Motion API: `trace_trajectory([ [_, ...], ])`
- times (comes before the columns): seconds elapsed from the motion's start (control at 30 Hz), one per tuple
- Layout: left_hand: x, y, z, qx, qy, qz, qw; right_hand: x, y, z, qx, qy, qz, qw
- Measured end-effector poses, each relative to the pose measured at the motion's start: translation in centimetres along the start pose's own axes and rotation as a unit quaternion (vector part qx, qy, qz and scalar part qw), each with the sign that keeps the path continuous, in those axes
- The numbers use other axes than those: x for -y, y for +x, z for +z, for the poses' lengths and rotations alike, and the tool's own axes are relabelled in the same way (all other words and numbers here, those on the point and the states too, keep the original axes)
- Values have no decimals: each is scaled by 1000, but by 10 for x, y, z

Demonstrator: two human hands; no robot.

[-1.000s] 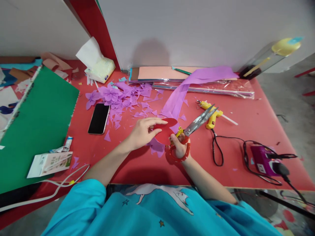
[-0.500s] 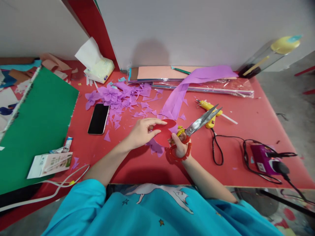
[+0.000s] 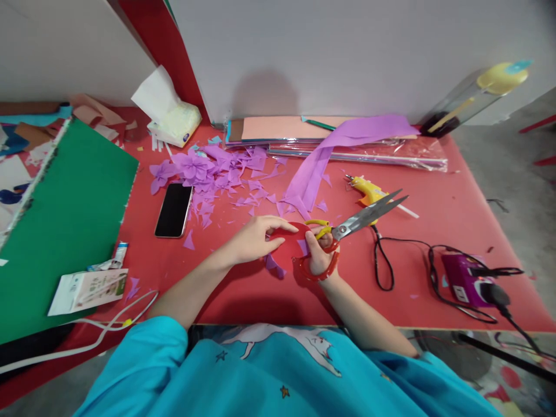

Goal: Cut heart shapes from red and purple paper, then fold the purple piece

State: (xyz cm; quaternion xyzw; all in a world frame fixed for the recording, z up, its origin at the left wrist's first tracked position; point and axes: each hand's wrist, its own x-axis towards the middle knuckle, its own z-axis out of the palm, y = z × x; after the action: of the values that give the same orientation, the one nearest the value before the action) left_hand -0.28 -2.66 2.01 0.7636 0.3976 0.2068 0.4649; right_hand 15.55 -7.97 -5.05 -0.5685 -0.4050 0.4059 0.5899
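Note:
My left hand (image 3: 256, 237) pinches the left edge of a red round piece (image 3: 289, 246), with thumb and fingers near its rim. My right hand (image 3: 320, 256) is closed around the scissors (image 3: 362, 219), whose red and yellow handles hang about the fingers. The blades point up and to the right, slightly apart. The right thumb also touches the right side of the red piece. A small purple petal-like scrap (image 3: 302, 247) lies by that thumb, and more purple pieces (image 3: 274, 266) show below the red piece.
Purple paper flowers and scraps (image 3: 195, 168) lie beyond the left hand, near a phone (image 3: 174, 210). A purple strip (image 3: 310, 174) runs over packaged sheets (image 3: 391, 153). To the right are a yellow glue gun (image 3: 367, 190), its cord and a purple power block (image 3: 467, 281).
Both hands and the red piece have shifted, the left hand a little towards me and right. The scissors have moved slightly right, and the yellow handle shows more.

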Motion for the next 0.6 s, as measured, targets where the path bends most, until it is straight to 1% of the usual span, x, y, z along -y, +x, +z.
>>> trace_trajectory([
  [0.13,3,1,6,-5,-59,-9,998,2,0,0,-27,-6,-10,1000],
  [0.27,2,2,9,16,-55,-27,998,3,0,-1,-37,-8,-7,999],
  [0.37,1,2,8,14,-49,-35,998,4,1,0,-43,-1,-2,999],
  [0.43,1,2,5,4,-40,-24,999,4,1,1,-26,32,30,999],
  [0.5,0,2,1,-30,-21,-13,999,3,1,3,21,74,79,994],
  [0.53,0,2,-2,-57,-10,-11,998,2,0,4,50,89,100,990],
  [0.6,0,1,-9,-130,10,-11,991,-1,-2,4,100,96,124,982],
])
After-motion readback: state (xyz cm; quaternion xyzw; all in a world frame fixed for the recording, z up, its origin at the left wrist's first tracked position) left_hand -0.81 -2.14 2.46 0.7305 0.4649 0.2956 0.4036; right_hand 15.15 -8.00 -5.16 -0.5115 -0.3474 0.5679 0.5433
